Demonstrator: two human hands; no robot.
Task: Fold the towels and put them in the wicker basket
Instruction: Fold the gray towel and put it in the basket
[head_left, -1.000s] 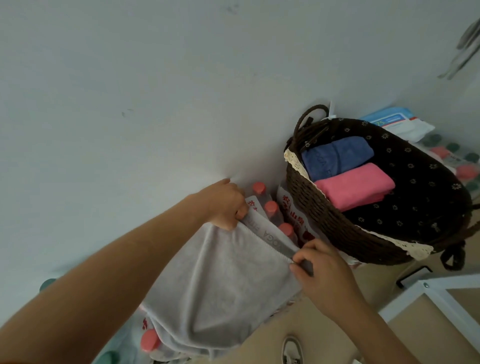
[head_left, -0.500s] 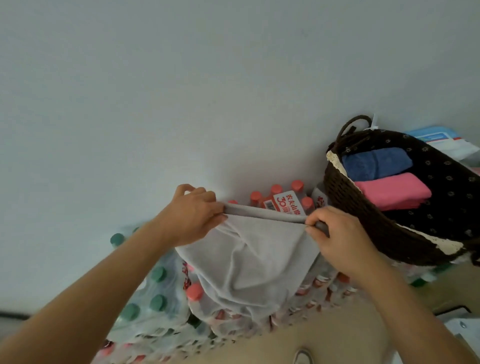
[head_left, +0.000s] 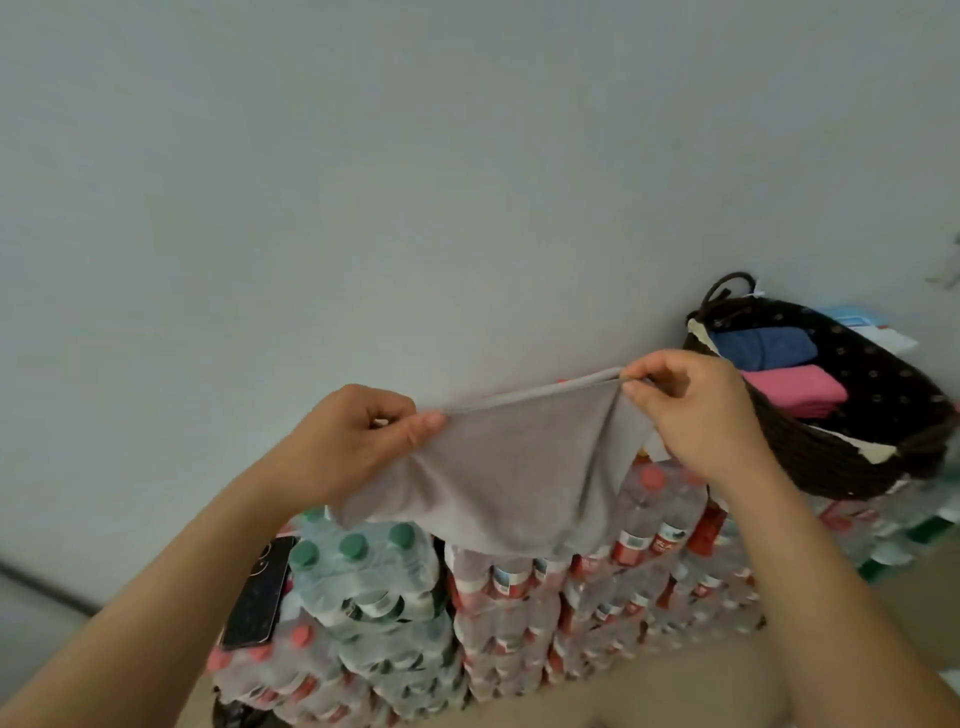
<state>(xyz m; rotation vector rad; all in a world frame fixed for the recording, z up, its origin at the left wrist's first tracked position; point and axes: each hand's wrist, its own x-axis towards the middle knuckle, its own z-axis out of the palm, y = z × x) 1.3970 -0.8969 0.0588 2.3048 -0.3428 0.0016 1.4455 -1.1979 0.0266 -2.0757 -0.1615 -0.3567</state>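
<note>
Behind the basket (head_left: 831, 467), a packet (head_left: 883, 335) is mostly hidden. The right hand (head_left: 696, 410) covers the basket's near left rim. Left of the basket, the grey towel (head_left: 509, 467) hides the tops of the bottle packs (head_left: 519, 623), whose labels are too blurred to read.
</note>
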